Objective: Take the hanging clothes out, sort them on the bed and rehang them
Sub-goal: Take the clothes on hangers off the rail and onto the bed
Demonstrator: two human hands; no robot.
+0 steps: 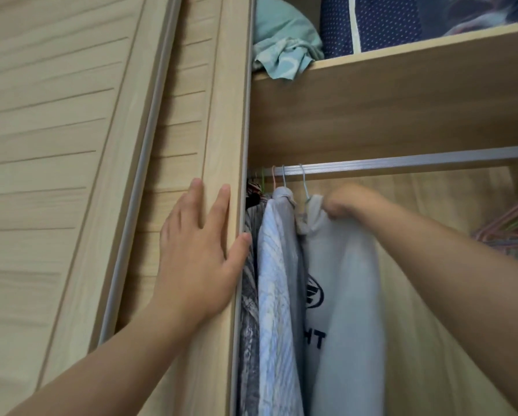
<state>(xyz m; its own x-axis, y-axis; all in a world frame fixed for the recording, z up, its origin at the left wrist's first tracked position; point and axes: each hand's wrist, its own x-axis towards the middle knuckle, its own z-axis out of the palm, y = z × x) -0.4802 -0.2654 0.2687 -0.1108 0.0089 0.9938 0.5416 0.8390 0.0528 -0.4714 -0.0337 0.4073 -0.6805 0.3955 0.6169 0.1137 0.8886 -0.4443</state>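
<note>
A: Clothes (281,280) hang at the left end of the rail (402,163), packed against the door (218,115) edge. From the left: a grey patterned garment (249,295), a pale blue striped shirt (274,295), and a white top (348,280) with dark print.

B: And the hands?

A: The left hand (197,250) lies flat on the door frame, fingers straight and spread, with the thumb tip at the door's right edge, just beside the grey garment. The right hand (348,202) has its fingers curled into the neck of the white top, gripping the cloth just below its light blue hanger (304,187) hook, which is still over the rail.

B: Where is there open room?

A: To the right of the white top the rail runs bare across the opening, and the back panel (432,295) of the wardrobe shows behind the right forearm. At the far right edge a bunch of empty hangers (513,223) in pink and green sits well apart from the clothes.

B: What bounds the space above?

A: A shelf (402,85) with a deep front board sits close over the rail. On it rest a bundle of teal cloth (281,49) and a navy dotted bag (372,22), the cloth overhanging the shelf's front edge.
</note>
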